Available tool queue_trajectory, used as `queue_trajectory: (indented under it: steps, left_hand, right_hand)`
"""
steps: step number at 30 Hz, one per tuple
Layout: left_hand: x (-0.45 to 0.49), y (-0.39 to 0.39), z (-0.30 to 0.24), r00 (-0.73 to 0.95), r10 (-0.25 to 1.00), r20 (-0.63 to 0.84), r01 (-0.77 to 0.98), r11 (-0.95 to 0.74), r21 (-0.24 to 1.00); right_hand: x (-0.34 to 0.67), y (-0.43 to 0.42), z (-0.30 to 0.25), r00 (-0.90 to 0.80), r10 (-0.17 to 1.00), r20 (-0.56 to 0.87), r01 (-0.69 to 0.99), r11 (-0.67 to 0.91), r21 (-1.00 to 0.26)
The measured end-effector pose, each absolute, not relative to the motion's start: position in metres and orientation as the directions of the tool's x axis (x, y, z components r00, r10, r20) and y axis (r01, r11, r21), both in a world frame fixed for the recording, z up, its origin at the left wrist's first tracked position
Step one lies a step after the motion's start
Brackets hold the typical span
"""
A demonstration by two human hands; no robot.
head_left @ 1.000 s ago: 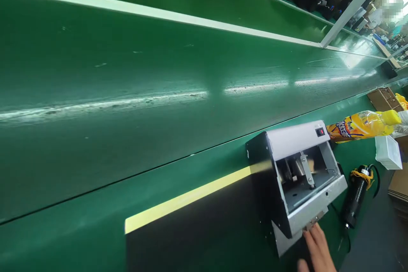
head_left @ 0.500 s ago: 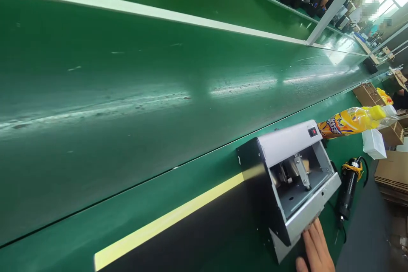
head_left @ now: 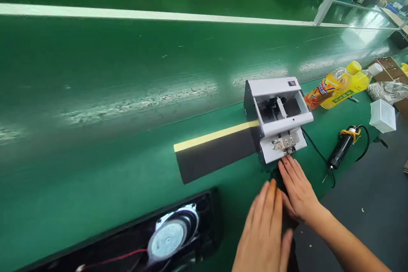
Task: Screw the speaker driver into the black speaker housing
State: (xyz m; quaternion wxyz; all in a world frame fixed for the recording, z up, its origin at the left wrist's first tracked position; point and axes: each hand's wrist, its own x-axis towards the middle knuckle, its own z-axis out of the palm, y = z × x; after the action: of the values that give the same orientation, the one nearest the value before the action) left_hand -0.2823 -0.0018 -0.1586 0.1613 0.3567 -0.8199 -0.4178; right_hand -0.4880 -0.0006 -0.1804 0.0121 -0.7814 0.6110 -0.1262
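A small tabletop machine, grey-white and black with a rocker switch on top, looks like a screw feeder. My right hand has its fingers stretched out, the tips at the lower front lip of this machine beside a small metal fitting. Whether a small part lies under those fingertips is hidden. Nearer to me, my left hand is held flat with straight fingers, over a black object partly covered by both hands. At the lower left lies a black speaker housing with a round speaker and a red wire.
An electric screwdriver with a yellow tie lies right of the machine. Beyond stand two drink bottles and a white plastic box. A black sheet with a yellow edge lies left of the machine on the green bench.
The view has shifted, so the machine appears smaller and higher. My left hand and the speaker housing have come into view. My right hand remains at the machine's front.
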Motion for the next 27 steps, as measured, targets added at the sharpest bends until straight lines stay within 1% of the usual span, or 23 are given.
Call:
queue_trajectory:
  steps: [2,3,4,7,11,13,14,17,19,21,24,25,26,27]
  left_hand:
    - [-0.311,-0.014,-0.168,-0.575,-0.817,0.042,-0.634,0.477,0.609]
    - [-0.324,-0.019,-0.172,-0.522,-0.848,0.089,-0.693,0.483,0.535]
    - [-0.334,-0.024,-0.176,-0.477,-0.87,0.128,-0.734,0.474,0.487]
    - [-0.35,-0.029,-0.186,-0.415,-0.89,0.186,-0.78,0.454,0.432]
    - [-0.346,-0.019,-0.192,-0.458,-0.864,0.212,-0.761,0.504,0.408]
    - [-0.342,-0.012,-0.194,-0.481,-0.844,0.237,-0.726,0.535,0.432]
    - [-0.34,-0.01,-0.194,-0.48,-0.841,0.248,-0.702,0.538,0.466]
    - [-0.334,-0.009,-0.193,-0.437,-0.872,0.222,-0.599,0.466,0.651]
    - [-0.326,-0.009,-0.186,-0.398,-0.904,0.154,-0.517,0.36,0.777]
    - [-0.314,-0.005,-0.174,-0.348,-0.934,0.083,-0.457,0.247,0.854]
    - [-0.295,0.02,-0.152,-0.295,-0.954,-0.054,-0.359,0.058,0.932]
    - [-0.289,0.033,-0.146,-0.333,-0.933,-0.14,-0.288,-0.041,0.957]
    - [-0.286,0.047,-0.144,-0.423,-0.872,-0.247,-0.2,-0.176,0.964]
    - [-0.285,0.061,-0.145,-0.552,-0.755,-0.354,-0.12,-0.348,0.93]
  right_hand:
    - [-0.492,-0.002,-0.181,0.279,-0.941,0.191,-0.936,-0.311,-0.167]
    - [-0.494,-0.003,-0.182,0.3,-0.933,0.201,-0.928,-0.334,-0.166]
    - [-0.496,-0.004,-0.182,0.315,-0.925,0.213,-0.92,-0.353,-0.173]
    - [-0.499,-0.004,-0.185,0.33,-0.911,0.247,-0.896,-0.384,-0.221]
    - [-0.501,-0.003,-0.189,0.356,-0.898,0.26,-0.856,-0.424,-0.294]
    - [-0.502,-0.002,-0.188,0.382,-0.879,0.284,-0.807,-0.467,-0.361]
    - [-0.503,-0.002,-0.187,0.393,-0.869,0.3,-0.773,-0.489,-0.403]
    - [-0.509,-0.002,-0.179,0.4,-0.844,0.358,-0.663,-0.536,-0.522]
    - [-0.516,-0.005,-0.175,0.38,-0.843,0.381,-0.64,-0.537,-0.549]
    - [-0.522,-0.009,-0.174,0.35,-0.856,0.38,-0.675,-0.511,-0.532]
    - [-0.526,-0.017,-0.179,0.347,-0.883,0.315,-0.743,-0.464,-0.483]
    - [-0.526,-0.019,-0.181,0.367,-0.886,0.285,-0.76,-0.462,-0.458]
    - [-0.525,-0.021,-0.183,0.397,-0.883,0.252,-0.778,-0.469,-0.419]
    - [-0.525,-0.021,-0.184,0.433,-0.874,0.222,-0.792,-0.486,-0.369]
